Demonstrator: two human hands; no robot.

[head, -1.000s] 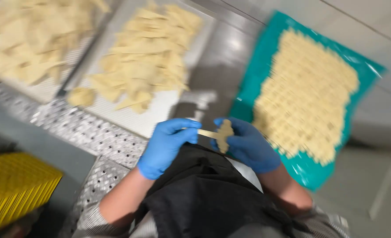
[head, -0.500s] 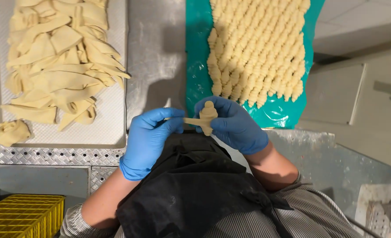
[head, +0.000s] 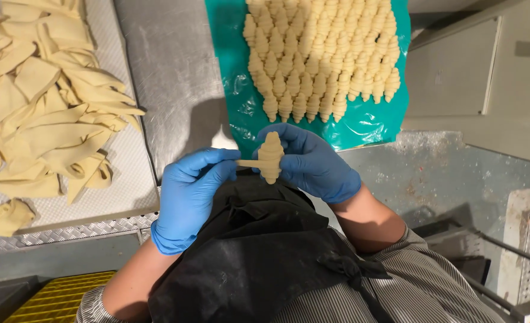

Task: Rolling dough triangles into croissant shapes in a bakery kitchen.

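A half-rolled croissant point(head: 270, 157) is being held in mid-air over the near edge of the steel bench point(head: 175, 78), right above a black apron point(head: 247, 263). The rolled body is clamped in the right hand point(head: 311, 162), blue glove wrapped around behind it, fingers closed on the dough. The thin unrolled tail of the dough sticks out sideways from that grip and is pinched between thumb and fingertips of the left hand point(head: 188, 194), also blue-gloved. So both grips are shut on the same piece, one at each end.

Just past the right-hand grip, a teal plastic sheet point(head: 360, 122) is laid on the bench, packed with rows of finished raw croissants point(head: 318, 54); the nearest row sits close beyond the fingertips, not touching. Off to the far side of the left-hand grip, a white tray point(head: 121, 179) is piled with cut dough triangles point(head: 43, 113), with one crumpled scrap point(head: 9, 216) at its near corner. Whether the tail is being stretched is hard to tell, probably just held taut. A yellow grate point(head: 55, 299) is seen down below the left forearm.
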